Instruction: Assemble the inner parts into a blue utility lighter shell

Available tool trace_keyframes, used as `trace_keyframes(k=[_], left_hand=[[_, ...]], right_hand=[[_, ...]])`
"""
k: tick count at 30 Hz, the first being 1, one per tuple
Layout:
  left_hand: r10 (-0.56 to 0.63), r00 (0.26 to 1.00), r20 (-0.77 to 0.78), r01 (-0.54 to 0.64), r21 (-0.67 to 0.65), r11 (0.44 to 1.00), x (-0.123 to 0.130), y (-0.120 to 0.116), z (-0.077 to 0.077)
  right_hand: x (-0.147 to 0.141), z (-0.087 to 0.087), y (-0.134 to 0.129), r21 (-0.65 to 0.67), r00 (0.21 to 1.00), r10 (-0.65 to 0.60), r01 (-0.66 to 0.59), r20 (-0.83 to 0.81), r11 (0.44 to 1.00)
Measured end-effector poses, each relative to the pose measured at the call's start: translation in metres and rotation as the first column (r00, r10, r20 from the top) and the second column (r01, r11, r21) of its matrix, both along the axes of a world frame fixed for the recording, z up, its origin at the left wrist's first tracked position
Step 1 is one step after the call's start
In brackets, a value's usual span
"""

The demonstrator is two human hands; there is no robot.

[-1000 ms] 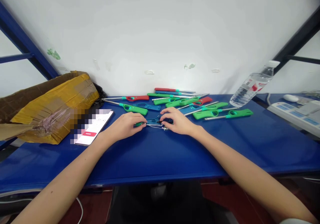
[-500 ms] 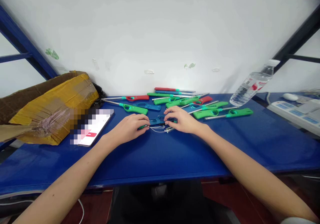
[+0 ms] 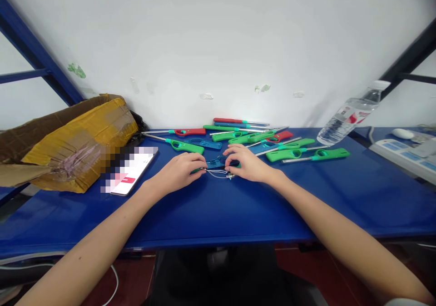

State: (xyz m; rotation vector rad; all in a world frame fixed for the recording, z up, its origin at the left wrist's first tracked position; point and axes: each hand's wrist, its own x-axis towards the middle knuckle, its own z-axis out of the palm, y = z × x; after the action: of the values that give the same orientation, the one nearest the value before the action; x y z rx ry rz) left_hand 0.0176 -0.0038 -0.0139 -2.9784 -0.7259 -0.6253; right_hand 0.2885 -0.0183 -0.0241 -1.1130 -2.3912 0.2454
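Note:
My left hand (image 3: 182, 172) is closed, its thumb and fingers pinching a small green part (image 3: 196, 171) mostly hidden by the fingertips. From there a thin white wire (image 3: 216, 171) and a clear thin tube (image 3: 217, 176) run across to my right hand (image 3: 248, 164). The right thumb and index finger are pinched together at the wire's end. Behind the wire lies an opened blue lighter shell (image 3: 214, 163), partly covered by the right fingers. A small metal fitting (image 3: 230, 176) sits under the right hand, near the tube's end.
Several green, red and blue long-nosed lighters (image 3: 327, 154) lie along the back of the blue table (image 3: 211, 215). A phone (image 3: 131, 174) and a taped cardboard box (image 3: 81, 147) are at left. A water bottle (image 3: 350, 115) and a white power strip (image 3: 398, 149) stand at right.
The white wire now reaches straighter between my hands, and the right fingertips have closed down on its end. The view has shifted slightly.

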Motion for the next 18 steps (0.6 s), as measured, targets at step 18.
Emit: trace_keyframes(k=[18], left_hand=[[0.046,0.996,0.08,-0.041,-0.062,0.997,0.0046,-0.0027,0.0007]], right_hand=[[0.0022,0.0025,-0.0022,0.089,0.993,-0.034,0.044,-0.109,0.995]])
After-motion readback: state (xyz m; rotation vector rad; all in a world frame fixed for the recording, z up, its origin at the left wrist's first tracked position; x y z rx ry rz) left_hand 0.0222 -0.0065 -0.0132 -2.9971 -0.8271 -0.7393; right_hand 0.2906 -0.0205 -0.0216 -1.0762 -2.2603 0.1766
